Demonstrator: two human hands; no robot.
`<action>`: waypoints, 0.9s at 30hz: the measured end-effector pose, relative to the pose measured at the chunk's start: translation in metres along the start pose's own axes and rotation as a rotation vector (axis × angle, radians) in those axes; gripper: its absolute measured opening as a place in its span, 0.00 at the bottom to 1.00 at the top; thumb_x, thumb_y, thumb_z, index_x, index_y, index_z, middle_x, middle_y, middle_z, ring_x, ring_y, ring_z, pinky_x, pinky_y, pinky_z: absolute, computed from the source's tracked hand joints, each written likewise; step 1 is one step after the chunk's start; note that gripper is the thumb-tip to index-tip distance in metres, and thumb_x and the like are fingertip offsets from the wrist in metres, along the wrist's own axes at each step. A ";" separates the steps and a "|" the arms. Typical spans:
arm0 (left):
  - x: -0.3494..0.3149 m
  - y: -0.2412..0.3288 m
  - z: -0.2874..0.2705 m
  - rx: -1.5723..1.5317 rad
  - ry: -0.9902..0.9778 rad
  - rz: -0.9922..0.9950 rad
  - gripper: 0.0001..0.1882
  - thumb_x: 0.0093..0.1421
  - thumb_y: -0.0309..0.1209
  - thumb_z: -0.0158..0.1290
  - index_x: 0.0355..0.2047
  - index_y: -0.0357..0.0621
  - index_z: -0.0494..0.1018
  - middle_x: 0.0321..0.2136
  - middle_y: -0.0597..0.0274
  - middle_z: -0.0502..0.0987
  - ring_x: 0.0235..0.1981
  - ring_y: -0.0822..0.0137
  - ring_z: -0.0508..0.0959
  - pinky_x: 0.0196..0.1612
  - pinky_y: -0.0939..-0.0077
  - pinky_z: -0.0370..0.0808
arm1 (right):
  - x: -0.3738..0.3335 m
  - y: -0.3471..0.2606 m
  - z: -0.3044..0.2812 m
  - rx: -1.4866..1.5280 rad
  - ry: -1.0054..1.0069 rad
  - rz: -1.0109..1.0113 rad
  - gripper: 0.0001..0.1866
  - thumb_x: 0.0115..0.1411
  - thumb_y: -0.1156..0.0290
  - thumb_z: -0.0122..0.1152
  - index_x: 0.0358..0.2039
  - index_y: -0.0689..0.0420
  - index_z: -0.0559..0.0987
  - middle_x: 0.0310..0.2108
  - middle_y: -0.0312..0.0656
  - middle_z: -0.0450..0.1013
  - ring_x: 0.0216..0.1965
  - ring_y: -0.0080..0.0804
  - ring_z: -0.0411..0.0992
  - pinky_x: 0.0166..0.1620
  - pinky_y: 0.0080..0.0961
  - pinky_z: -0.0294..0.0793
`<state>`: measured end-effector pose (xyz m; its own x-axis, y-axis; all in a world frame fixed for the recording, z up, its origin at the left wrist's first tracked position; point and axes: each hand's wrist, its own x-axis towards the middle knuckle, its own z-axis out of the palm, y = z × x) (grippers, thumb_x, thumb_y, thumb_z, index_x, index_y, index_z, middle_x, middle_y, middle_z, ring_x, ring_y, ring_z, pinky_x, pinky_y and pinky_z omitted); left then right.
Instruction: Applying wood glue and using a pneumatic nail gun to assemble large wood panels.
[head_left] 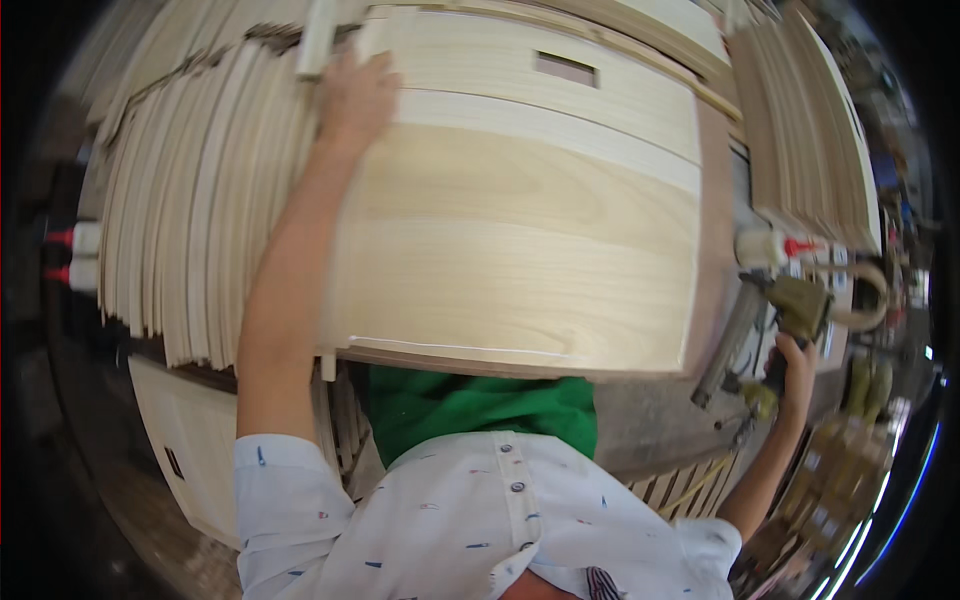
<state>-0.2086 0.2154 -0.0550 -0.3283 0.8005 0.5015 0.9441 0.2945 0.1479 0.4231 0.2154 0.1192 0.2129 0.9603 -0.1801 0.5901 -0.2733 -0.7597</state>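
A pale wooden panel (pixel 520 240) lies flat in front of me, with a rectangular slot in its far part. A thin white line of glue (pixel 460 347) runs along its near edge. My left hand (pixel 358 100) is at the panel's far left corner, slightly blurred, its fingers closed around a narrow wooden strip (pixel 329 366) along the left side. The strip's near end sticks out past the panel; my forearm covers part of it. To the right of the panel, my right hand (pixel 793 368) grips the handle of a nail gun (pixel 798 305), held tilted.
Stacked wooden strips (pixel 200 210) stand close on the left. On the right are a stack of boards (pixel 810 130), a white glue bottle (pixel 758 247) with a red tip, and a roll of tape (pixel 865 298). Two more red-tipped bottles (pixel 85 255) are at far left.
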 end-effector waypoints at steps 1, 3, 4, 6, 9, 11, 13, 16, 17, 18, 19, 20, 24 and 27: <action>-0.001 0.006 -0.015 0.003 -0.016 -0.034 0.20 0.58 0.41 0.51 0.50 0.53 0.77 0.52 0.45 0.72 0.49 0.48 0.72 0.55 0.56 0.68 | -0.007 -0.021 0.010 -0.028 -0.013 -0.044 0.11 0.53 0.66 0.60 0.33 0.59 0.74 0.17 0.35 0.67 0.15 0.24 0.66 0.19 0.22 0.66; -0.013 -0.002 -0.031 -0.016 -0.036 -0.104 0.21 0.59 0.41 0.50 0.52 0.53 0.76 0.54 0.45 0.70 0.52 0.46 0.70 0.57 0.57 0.66 | -0.013 -0.061 0.039 -0.075 -0.112 -0.135 0.12 0.53 0.65 0.60 0.33 0.59 0.74 0.17 0.35 0.67 0.15 0.24 0.66 0.20 0.23 0.66; -0.013 -0.001 -0.036 -0.067 -0.060 -0.149 0.22 0.59 0.41 0.50 0.53 0.52 0.75 0.56 0.45 0.69 0.54 0.45 0.67 0.58 0.57 0.65 | -0.014 -0.089 0.051 -0.129 -0.176 -0.207 0.12 0.53 0.64 0.61 0.32 0.59 0.74 0.17 0.35 0.67 0.15 0.23 0.66 0.20 0.23 0.66; -0.016 -0.005 -0.037 -0.050 -0.057 -0.154 0.22 0.59 0.41 0.51 0.53 0.52 0.75 0.57 0.45 0.68 0.54 0.45 0.67 0.58 0.57 0.65 | -0.018 -0.143 0.098 -0.150 -0.251 -0.346 0.13 0.52 0.65 0.60 0.32 0.62 0.74 0.17 0.36 0.68 0.16 0.22 0.66 0.22 0.21 0.64; -0.014 -0.004 -0.035 -0.045 -0.054 -0.149 0.22 0.59 0.40 0.51 0.53 0.52 0.75 0.59 0.45 0.66 0.53 0.45 0.67 0.58 0.57 0.65 | -0.007 -0.208 0.168 -0.186 -0.448 -0.522 0.14 0.52 0.65 0.62 0.33 0.63 0.75 0.18 0.36 0.70 0.20 0.21 0.69 0.25 0.21 0.67; -0.018 -0.006 -0.032 -0.041 -0.061 -0.157 0.22 0.58 0.39 0.52 0.53 0.51 0.75 0.59 0.45 0.65 0.52 0.45 0.68 0.58 0.57 0.66 | -0.004 -0.249 0.227 -0.160 -0.559 -0.633 0.14 0.53 0.64 0.62 0.30 0.63 0.77 0.18 0.37 0.71 0.19 0.21 0.70 0.24 0.21 0.68; -0.015 -0.002 -0.029 -0.073 -0.014 -0.116 0.21 0.58 0.37 0.54 0.52 0.50 0.76 0.60 0.44 0.63 0.50 0.46 0.69 0.56 0.56 0.67 | 0.013 -0.282 0.273 -0.289 -0.588 -0.784 0.14 0.56 0.62 0.62 0.33 0.62 0.76 0.19 0.35 0.71 0.19 0.19 0.69 0.23 0.20 0.67; -0.012 0.003 -0.034 -0.091 -0.047 -0.147 0.20 0.57 0.36 0.55 0.50 0.48 0.77 0.59 0.41 0.64 0.49 0.46 0.69 0.54 0.56 0.69 | 0.017 -0.325 0.337 -0.330 -0.670 -0.872 0.16 0.54 0.61 0.62 0.31 0.64 0.78 0.17 0.37 0.72 0.17 0.21 0.70 0.24 0.21 0.69; -0.011 0.003 -0.034 -0.093 -0.042 -0.145 0.20 0.57 0.36 0.55 0.50 0.48 0.77 0.59 0.41 0.64 0.49 0.46 0.69 0.54 0.56 0.69 | 0.028 -0.330 0.360 -0.343 -0.618 -0.907 0.16 0.54 0.61 0.62 0.31 0.64 0.79 0.18 0.38 0.72 0.18 0.21 0.70 0.23 0.22 0.69; -0.010 0.003 -0.033 -0.083 -0.018 -0.129 0.20 0.57 0.35 0.55 0.50 0.47 0.77 0.58 0.39 0.65 0.49 0.45 0.70 0.54 0.56 0.69 | 0.039 -0.337 0.380 -0.332 -0.679 -0.916 0.15 0.55 0.61 0.62 0.31 0.63 0.79 0.17 0.36 0.71 0.18 0.21 0.69 0.25 0.20 0.68; -0.012 0.001 -0.032 -0.067 0.001 -0.119 0.20 0.56 0.35 0.56 0.50 0.47 0.77 0.57 0.38 0.65 0.48 0.45 0.70 0.53 0.57 0.69 | 0.032 -0.350 0.391 -0.359 -0.694 -0.834 0.15 0.52 0.62 0.63 0.32 0.64 0.79 0.19 0.39 0.72 0.19 0.24 0.70 0.23 0.22 0.68; -0.013 0.000 -0.030 -0.067 -0.006 -0.121 0.20 0.56 0.35 0.56 0.50 0.47 0.77 0.57 0.38 0.65 0.48 0.45 0.70 0.53 0.57 0.69 | 0.027 -0.362 0.400 -0.385 -0.708 -0.751 0.16 0.50 0.64 0.64 0.33 0.64 0.79 0.21 0.42 0.74 0.20 0.27 0.71 0.22 0.25 0.69; -0.013 0.001 -0.030 -0.100 0.048 -0.092 0.20 0.56 0.34 0.57 0.49 0.42 0.76 0.56 0.32 0.65 0.53 0.43 0.67 0.55 0.57 0.68 | 0.031 -0.366 0.425 -0.343 -0.683 -0.756 0.12 0.50 0.66 0.62 0.24 0.64 0.80 0.16 0.40 0.72 0.17 0.28 0.70 0.22 0.26 0.69; -0.014 0.001 -0.032 -0.125 0.036 -0.102 0.20 0.56 0.34 0.57 0.48 0.40 0.76 0.55 0.30 0.64 0.58 0.41 0.64 0.57 0.57 0.66 | 0.034 -0.367 0.430 -0.366 -0.689 -0.761 0.11 0.50 0.67 0.62 0.26 0.64 0.81 0.16 0.41 0.72 0.17 0.27 0.70 0.22 0.27 0.69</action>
<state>-0.2016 0.1876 -0.0348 -0.4235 0.7500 0.5081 0.9029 0.3044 0.3033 -0.1208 0.3719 0.1232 -0.7215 0.6782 -0.1398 0.6029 0.5159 -0.6086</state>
